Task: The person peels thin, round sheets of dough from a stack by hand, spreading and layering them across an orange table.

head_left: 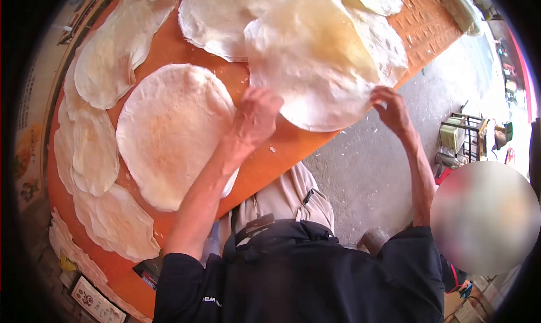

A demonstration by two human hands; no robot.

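Observation:
A large, thin, pale round sheet (315, 58) hangs over the near edge of an orange table (282, 151). At its left side my left hand (259, 112) is closed, pinching its edge. My right hand (390, 106) is closed at the sheet's right edge, thumb and fingers pressed together on it. Left of my left forearm, another round sheet (174, 134) lies flat on the table, its right side partly behind that forearm.
More thin sheets (112, 58) overlap along the table's left side and far edge. A metal rack (465, 134) stands on the grey floor at the right. Beside it, a blurred round patch hides part of the view.

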